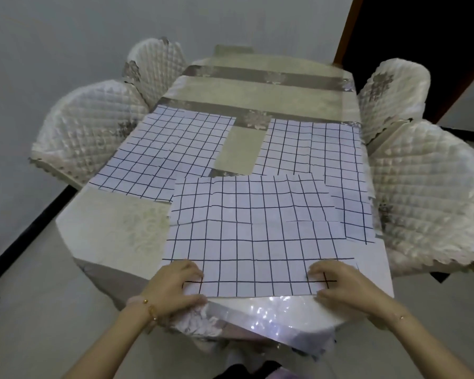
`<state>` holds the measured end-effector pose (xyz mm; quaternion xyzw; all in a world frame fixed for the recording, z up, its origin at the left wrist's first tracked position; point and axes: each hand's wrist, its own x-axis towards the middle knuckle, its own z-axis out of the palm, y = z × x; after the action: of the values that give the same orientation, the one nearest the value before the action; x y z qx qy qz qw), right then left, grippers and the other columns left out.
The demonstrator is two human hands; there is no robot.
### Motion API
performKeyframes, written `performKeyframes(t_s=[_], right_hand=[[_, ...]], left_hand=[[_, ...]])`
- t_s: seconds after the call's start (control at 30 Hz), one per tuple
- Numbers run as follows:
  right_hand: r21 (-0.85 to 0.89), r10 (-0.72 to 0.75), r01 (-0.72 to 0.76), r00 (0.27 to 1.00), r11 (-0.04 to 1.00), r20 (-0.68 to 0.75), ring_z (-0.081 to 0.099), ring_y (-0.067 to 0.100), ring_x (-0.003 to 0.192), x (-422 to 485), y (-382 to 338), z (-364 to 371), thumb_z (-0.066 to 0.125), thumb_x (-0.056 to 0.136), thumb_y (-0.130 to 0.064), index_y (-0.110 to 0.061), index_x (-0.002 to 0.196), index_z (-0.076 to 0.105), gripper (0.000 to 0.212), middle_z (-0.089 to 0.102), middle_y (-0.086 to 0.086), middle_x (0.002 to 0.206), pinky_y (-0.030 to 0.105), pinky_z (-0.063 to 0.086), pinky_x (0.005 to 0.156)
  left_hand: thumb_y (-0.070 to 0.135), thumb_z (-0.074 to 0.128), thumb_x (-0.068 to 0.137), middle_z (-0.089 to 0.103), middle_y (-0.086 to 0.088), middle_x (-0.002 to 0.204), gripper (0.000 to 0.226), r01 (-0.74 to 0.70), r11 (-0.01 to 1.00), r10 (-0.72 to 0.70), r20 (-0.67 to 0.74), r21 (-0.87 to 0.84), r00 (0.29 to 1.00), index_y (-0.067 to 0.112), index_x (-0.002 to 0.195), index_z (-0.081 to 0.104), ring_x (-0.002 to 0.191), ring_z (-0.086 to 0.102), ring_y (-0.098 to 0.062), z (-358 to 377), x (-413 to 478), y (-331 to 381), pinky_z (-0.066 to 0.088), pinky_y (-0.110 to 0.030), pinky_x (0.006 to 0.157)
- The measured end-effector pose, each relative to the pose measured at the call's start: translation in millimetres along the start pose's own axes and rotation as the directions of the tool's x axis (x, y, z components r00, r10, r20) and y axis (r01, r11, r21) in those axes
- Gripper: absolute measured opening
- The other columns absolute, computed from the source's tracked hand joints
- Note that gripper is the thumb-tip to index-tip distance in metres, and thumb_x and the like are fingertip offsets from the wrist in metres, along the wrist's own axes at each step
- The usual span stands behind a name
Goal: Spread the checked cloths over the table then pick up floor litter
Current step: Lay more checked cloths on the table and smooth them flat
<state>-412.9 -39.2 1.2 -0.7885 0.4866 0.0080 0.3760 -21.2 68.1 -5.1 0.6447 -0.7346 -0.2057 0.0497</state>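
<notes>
Three white cloths with dark checks lie flat on the table (107,231). The nearest checked cloth (255,236) lies at the front, reaching almost to the table's front edge. My left hand (175,285) pinches its near left corner, thumb under the edge and fingers on top. My right hand (340,283) pinches its near right corner the same way. A second checked cloth (164,154) lies at the middle left. The third checked cloth (320,157) lies at the right, partly under the nearest one.
Quilted white chairs stand on both sides: two on the left (88,132) and two on the right (427,192). The table carries a beige cover with grey bands under clear plastic. Pale floor (39,310) shows at the left, with a dark skirting line.
</notes>
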Motion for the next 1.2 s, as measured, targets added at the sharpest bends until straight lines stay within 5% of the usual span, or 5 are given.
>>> performKeyframes(t_s=[0.17,0.33,0.93,1.03,1.2], right_hand=[[0.240,0.221,-0.142,0.912,0.960,-0.346,0.052,0.016,0.121,26.6,0.4,-27.0,0.068,0.083,-0.022,-0.022,0.126,0.056,0.045,0.056,-0.002,0.131,0.032,0.042,0.098],[0.423,0.473,-0.320,0.818,0.848,-0.328,0.045,0.031,0.128,57.6,3.4,-35.8,0.071,0.082,-0.023,-0.007,0.141,0.037,0.069,0.041,0.016,0.144,0.042,0.040,0.102],[0.536,0.641,-0.428,0.705,0.727,-0.305,0.054,0.032,0.115,76.5,20.9,-33.5,0.075,0.078,-0.020,0.000,0.129,0.046,0.063,0.055,0.016,0.127,0.033,0.041,0.087],[0.583,0.643,-0.393,0.698,0.711,-0.314,0.052,0.026,0.068,74.7,19.0,-35.1,0.073,0.079,-0.017,-0.007,0.085,0.059,0.018,0.052,0.009,0.074,0.029,0.034,0.062],[0.675,0.535,-0.141,0.732,0.724,-0.422,0.015,0.015,0.051,61.7,11.7,-40.5,0.065,0.087,-0.018,-0.021,0.056,0.021,0.054,0.015,-0.002,0.056,0.029,0.011,0.055]], left_hand=[[0.022,0.064,0.087,0.057,-0.012,0.125,0.037,0.333,0.841,-0.462,-0.245,-0.427,0.852,0.006,0.120,0.058,0.116,0.053,-0.027,-23.1,35.8,-14.3,0.041,-0.038,0.100],[0.016,0.064,0.086,0.047,-0.020,0.138,0.054,0.496,0.481,-0.756,-0.056,-0.723,0.652,-0.001,0.132,0.042,0.125,0.046,-0.034,-28.5,68.4,-23.5,0.038,-0.042,0.103],[0.012,0.069,0.082,0.048,-0.019,0.137,0.049,0.469,0.354,-0.805,-0.009,-0.809,0.593,0.004,0.127,0.049,0.123,0.047,-0.035,-18.4,67.8,-37.0,0.040,-0.043,0.099],[0.017,0.069,0.083,0.050,-0.018,0.137,0.050,0.433,0.312,-0.809,0.003,-0.845,0.588,0.002,0.127,0.051,0.124,0.047,-0.034,-23.9,67.6,-33.9,0.038,-0.042,0.100],[0.020,0.070,0.082,0.056,-0.019,0.128,0.051,0.379,0.255,-0.787,0.037,-0.890,0.616,-0.001,0.125,0.054,0.119,0.051,-0.035,-37.9,64.7,-32.2,0.040,-0.043,0.104]])
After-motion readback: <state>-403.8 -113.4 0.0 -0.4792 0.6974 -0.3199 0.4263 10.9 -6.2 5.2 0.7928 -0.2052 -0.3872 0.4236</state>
